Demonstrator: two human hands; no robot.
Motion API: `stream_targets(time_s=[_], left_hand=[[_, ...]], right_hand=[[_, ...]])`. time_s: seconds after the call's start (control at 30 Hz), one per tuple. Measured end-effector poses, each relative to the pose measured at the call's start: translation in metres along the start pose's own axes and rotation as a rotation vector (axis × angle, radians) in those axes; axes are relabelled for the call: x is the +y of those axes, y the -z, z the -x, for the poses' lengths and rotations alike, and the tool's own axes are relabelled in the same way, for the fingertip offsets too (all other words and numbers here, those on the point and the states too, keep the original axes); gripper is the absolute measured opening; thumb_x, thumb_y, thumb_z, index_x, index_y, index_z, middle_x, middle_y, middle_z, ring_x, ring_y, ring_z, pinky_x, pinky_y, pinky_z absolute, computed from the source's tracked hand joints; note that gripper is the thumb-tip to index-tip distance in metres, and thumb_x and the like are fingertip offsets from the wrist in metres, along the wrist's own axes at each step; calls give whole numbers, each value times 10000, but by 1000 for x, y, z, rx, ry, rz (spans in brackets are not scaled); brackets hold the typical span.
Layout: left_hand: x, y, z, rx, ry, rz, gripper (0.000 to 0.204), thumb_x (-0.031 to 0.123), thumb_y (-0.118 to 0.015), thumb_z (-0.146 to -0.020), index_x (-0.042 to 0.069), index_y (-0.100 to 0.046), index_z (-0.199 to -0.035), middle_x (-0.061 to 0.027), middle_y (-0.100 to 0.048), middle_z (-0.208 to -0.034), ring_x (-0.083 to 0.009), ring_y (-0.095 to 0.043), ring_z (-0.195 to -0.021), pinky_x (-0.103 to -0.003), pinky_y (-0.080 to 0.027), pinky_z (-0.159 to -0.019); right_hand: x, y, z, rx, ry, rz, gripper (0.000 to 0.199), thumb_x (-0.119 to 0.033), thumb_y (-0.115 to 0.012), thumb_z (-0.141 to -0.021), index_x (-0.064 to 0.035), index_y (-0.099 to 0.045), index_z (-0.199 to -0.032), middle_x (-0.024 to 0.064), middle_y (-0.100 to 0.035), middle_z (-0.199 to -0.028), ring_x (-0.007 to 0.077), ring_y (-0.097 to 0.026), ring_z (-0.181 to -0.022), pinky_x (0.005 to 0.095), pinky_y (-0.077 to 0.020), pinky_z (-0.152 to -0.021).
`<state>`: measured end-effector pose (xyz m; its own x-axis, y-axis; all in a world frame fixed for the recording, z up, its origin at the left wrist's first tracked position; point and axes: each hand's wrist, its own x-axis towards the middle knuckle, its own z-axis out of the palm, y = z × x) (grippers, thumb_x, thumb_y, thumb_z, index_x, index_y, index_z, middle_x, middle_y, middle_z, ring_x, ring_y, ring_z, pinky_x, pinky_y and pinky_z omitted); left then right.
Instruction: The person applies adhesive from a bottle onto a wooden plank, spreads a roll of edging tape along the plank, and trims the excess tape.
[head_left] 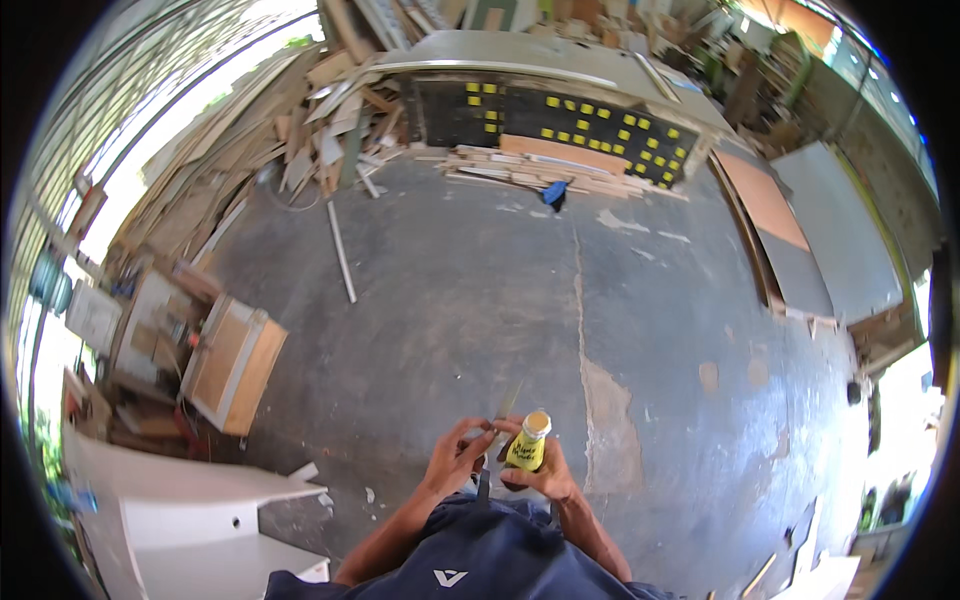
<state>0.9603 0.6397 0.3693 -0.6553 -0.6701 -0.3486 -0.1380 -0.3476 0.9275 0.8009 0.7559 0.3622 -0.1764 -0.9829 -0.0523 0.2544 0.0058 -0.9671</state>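
Note:
In front of my chest, my right hand (548, 480) is wrapped round a small bottle with a yellow label (525, 452), dark marks on the label and a tan cap (538, 421). The bottle leans slightly, cap end away from me. Close beside it on the left, my left hand (460, 458) has its thumb and fingers drawn together. A thin, pale strip (508, 402) juts up and away from between the fingertips of both hands. My left fingers appear to pinch it; its exact kind is too small and blurred to tell.
Grey concrete floor (450, 290) with a patched crack spreads ahead. A low bench with a black, yellow-squared front (450, 112) stands at the back, wood strips below. Scrap wood (335, 130) is heaped far left, a wooden box (235, 365) left, white panel (190, 515) near left, leaning boards (835, 230) right.

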Motion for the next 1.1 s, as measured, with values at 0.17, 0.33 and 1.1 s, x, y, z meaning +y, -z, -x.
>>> stream_targets(time_s=[0.17,0.33,1.1], left_hand=[[57,-17,-142,-150,5,-102,177,267,-629,-999,111,-625,-1084,30,-550,-630,-47,-482,-532,-230,-347,-468],[99,-27,-289,-155,29,-78,158,289,-648,-986,146,-649,-1051,24,-557,-578,-33,-446,-445,-216,-303,-399],[284,101,-850,682,-252,317,192,240,-557,-1007,122,-543,-1157,-21,-531,-594,-85,-432,-458,-237,-324,-452]], right_hand=[[-19,71,-86,332,186,-52,781,-47,-845,-637,43,-559,-1358,102,-506,-1315,192,-656,-901,330,-536,-813],[-35,175,-158,736,204,-113,738,-43,-750,-617,60,-570,-1326,115,-562,-1246,198,-654,-875,319,-537,-790],[-137,599,-848,767,208,95,553,-9,-760,-704,36,-598,-1231,31,-581,-1045,119,-569,-838,270,-479,-748]])
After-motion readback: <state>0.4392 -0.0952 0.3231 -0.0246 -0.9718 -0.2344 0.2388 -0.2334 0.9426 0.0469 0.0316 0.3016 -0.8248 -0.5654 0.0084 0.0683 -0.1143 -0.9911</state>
